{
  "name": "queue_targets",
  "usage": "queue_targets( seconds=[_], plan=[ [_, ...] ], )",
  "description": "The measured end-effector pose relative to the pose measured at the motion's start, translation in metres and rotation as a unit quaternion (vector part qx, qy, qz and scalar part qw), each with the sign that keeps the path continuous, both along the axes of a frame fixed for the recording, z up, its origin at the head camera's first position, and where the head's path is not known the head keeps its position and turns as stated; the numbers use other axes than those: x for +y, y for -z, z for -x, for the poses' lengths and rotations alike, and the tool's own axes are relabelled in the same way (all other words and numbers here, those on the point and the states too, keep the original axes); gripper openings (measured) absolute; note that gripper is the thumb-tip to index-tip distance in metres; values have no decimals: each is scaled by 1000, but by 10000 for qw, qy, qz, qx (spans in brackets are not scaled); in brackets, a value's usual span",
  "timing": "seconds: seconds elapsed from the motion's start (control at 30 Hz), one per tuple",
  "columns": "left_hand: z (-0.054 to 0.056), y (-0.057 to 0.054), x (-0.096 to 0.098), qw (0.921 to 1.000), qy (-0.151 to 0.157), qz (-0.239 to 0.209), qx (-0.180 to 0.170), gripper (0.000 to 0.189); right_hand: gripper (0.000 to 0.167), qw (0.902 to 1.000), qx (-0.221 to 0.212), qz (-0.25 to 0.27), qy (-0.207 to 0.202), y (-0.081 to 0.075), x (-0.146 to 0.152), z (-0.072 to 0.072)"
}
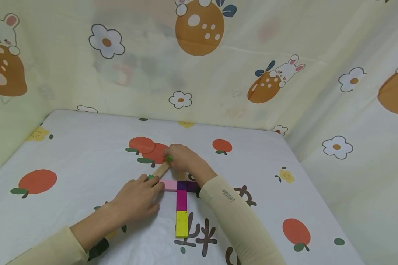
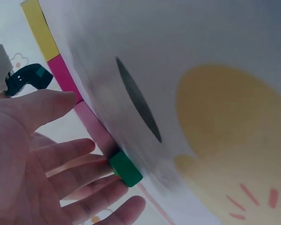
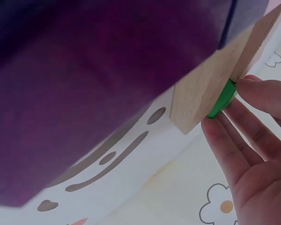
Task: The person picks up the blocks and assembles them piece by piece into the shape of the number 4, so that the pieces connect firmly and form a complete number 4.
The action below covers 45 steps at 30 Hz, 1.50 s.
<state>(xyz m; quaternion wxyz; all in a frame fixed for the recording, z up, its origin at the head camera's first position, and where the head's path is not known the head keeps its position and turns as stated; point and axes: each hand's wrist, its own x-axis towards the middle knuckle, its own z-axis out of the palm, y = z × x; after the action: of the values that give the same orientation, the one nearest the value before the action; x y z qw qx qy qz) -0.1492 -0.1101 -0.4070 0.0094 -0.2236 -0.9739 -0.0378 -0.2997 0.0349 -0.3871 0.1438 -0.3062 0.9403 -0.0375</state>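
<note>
In the head view my right hand (image 1: 184, 157) pinches a small green block (image 3: 223, 99) between thumb and fingertips, beside the far end of a slanted wooden block (image 1: 161, 170). My left hand (image 1: 136, 198) has its fingers extended, with fingertips against another green block (image 2: 126, 168) at the near end of that wooden block. A light pink block (image 1: 170, 186) meets dark purple blocks (image 1: 181, 185) in a row. Below them run a magenta block (image 1: 181, 200) and a yellow block (image 1: 181, 223). A second wooden block (image 3: 201, 84), partly hidden behind my right hand, stands behind the purple ones.
A white cloth printed with fruit and dark lettering covers the table (image 1: 96, 154). Cream curtains (image 1: 146, 73) with rabbits and flowers hang behind and at both sides. A dark wrist device (image 1: 98, 249) shows at my left sleeve.
</note>
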Motion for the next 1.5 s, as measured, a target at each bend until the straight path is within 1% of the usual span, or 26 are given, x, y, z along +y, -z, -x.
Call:
queue_targets(
  seconds=[0.27,0.5,0.63,0.73,0.87,0.97,1.03,1.07,1.17,1.27,1.37,1.5],
  plan=[
    [0,1,0,10000,-7,18,12,47,42,9997,-133,-31,216,2,0,-2],
    [2,2,0,10000,17,12,-2,47,41,9997,-46,-70,240,6,1,-1],
    [3,3,0,9999,48,-80,-57,44,42,9996,198,-185,56,10,4,-2],
    [6,1,0,9999,57,-109,-106,42,41,9983,518,-228,-105,9,6,-5],
    [9,-3,-2,9996,-59,-238,-140,39,38,9963,857,-46,-38,5,12,-12],
    [11,-5,-4,9990,-197,-388,-114,32,39,9952,965,164,57,5,17,-20],
    [12,-4,-6,9987,-244,-454,-28,29,39,9939,1067,261,62,5,20,-26],
    [12,-4,-7,9985,-257,-486,29,34,40,9933,1108,314,81,5,22,-28],
    [14,-3,-9,9974,-296,-617,235,55,43,9923,1155,417,137,3,26,-36],
    [17,-4,-12,9959,-347,-707,454,72,49,9929,1070,487,174,1,31,-43],
    [18,-6,-14,9950,-351,-724,592,70,54,9936,970,568,93,0,35,-48],
    [17,-8,-18,9952,-248,-702,638,73,62,9933,960,636,-7,-1,41,-55]
  ],
)
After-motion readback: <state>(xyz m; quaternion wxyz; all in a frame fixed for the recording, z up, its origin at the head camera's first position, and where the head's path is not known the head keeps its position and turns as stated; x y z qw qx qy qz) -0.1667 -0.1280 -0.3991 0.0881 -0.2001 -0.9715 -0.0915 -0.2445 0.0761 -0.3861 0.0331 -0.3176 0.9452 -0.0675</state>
